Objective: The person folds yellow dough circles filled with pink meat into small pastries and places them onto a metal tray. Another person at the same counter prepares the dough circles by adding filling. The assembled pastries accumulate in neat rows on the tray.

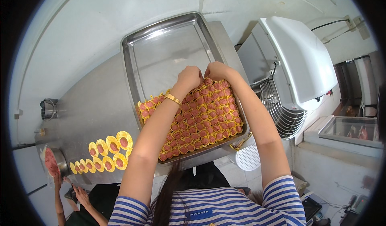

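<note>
A large steel tray lies before me, its near part packed with rows of open-topped dumplings, pink filling in yellow wrappers. Along the far edge of these rows, toward the tray's right side, both my hands are close together. My left hand, below a gold wristband, has its fingers curled inward. Thumb and fingers of my right hand are drawn together beside it, at the outermost dumplings. Whatever sits between the fingertips is hidden by the hands. Bare metal shows in the far half of the tray.
Yellow wrappers topped with pink filling lie in two rows on the steel table. At left, another person's hands are near a bag of pink filling and a metal bowl. A white mixer stands right.
</note>
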A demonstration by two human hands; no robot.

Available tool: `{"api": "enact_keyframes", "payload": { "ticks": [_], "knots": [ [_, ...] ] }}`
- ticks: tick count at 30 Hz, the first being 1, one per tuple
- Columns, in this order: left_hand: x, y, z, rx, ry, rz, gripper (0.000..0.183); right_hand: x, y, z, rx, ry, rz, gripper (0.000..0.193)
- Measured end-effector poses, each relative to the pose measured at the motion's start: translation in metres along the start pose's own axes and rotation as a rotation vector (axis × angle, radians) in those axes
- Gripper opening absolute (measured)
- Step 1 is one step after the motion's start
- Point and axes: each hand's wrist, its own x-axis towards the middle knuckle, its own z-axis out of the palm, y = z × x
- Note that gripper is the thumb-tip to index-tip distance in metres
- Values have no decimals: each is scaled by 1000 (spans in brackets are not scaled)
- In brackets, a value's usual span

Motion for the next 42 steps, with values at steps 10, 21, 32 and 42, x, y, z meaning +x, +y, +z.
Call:
{"api": "enact_keyframes", "payload": {
  "ticks": [10, 21, 32, 42],
  "knots": [
    [0, 9, 0, 60, -6, -7, 21, -6, -8, -2, 25, -3, 42, 23],
    [0, 5, 0, 70, -7, -14, 20, -5, -11, 0, 4, 7, 40, 24],
    [-9, 7, -5, 17, -85, 68, 28, 1, 3, 3, -113, 4, 195, 28],
    [-9, 2, -2, -4, -88, 92, 29, 23, 14, 5, -323, -77, 49, 24]
  ]
}}
